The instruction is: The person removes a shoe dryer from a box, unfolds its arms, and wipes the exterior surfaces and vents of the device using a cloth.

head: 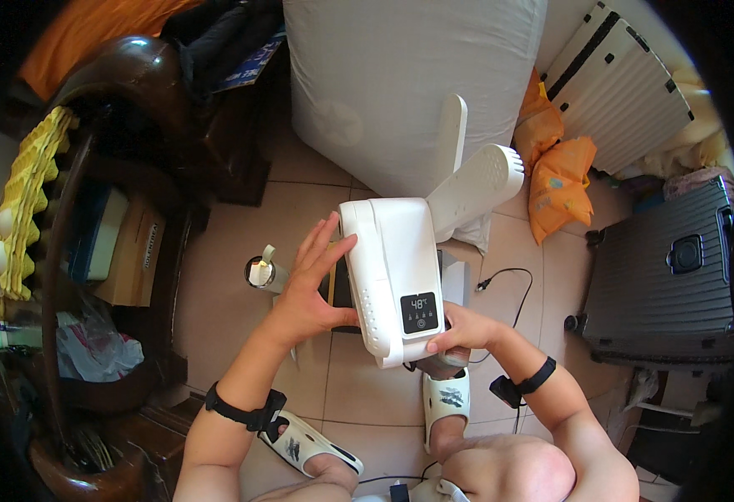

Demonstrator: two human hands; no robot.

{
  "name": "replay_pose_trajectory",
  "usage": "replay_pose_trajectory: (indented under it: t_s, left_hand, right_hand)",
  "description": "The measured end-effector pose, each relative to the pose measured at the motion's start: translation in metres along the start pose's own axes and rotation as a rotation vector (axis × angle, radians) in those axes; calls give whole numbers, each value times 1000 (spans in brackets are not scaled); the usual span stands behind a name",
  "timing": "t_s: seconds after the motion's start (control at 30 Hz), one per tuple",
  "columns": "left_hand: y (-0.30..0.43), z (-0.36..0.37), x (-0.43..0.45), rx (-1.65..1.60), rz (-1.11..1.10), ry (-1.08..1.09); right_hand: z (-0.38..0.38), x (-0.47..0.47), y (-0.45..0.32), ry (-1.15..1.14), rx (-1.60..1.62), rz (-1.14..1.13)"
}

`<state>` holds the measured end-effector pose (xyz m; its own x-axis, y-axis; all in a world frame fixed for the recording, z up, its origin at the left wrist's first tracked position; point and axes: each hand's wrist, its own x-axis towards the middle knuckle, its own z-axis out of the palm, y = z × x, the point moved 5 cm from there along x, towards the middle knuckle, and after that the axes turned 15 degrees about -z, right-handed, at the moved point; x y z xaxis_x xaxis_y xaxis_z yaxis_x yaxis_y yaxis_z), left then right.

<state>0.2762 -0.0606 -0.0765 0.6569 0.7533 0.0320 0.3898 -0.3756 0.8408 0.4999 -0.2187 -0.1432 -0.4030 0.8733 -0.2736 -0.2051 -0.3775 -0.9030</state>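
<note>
A white electric shoe dryer (398,251) is held in front of me above the tiled floor. Its dark control panel (419,312) is lit and faces up. Two flat white arms stick out from the far end: one upright arm (452,135) and a perforated arm (481,182) angled right. My left hand (310,282) grips the dryer's left side, fingers along the upper edge and thumb lower down. At the near right corner my right hand (467,329) holds the casing, its thumb on the front and the other fingers hidden. What lies beneath the dryer is mostly covered.
A tumbler (262,272) stands left of my hand. On the right, a black cord with a plug (483,285) lies on the floor near a dark suitcase (661,276). A large fabric-covered object (392,75) stands ahead, with orange bags (561,185) beside it. Dark wooden furniture (134,63) borders the left.
</note>
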Motion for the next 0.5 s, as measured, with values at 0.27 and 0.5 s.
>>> replay_pose_trajectory:
  t_s: [0.27,0.5]
  left_hand:
    - [9,-6,2,-135,110,53]
    - [-22,0,9,-411,-168,219]
  right_hand:
    - [15,0,0,-85,-42,-29]
    - [20,-2,14,-95,-80,4]
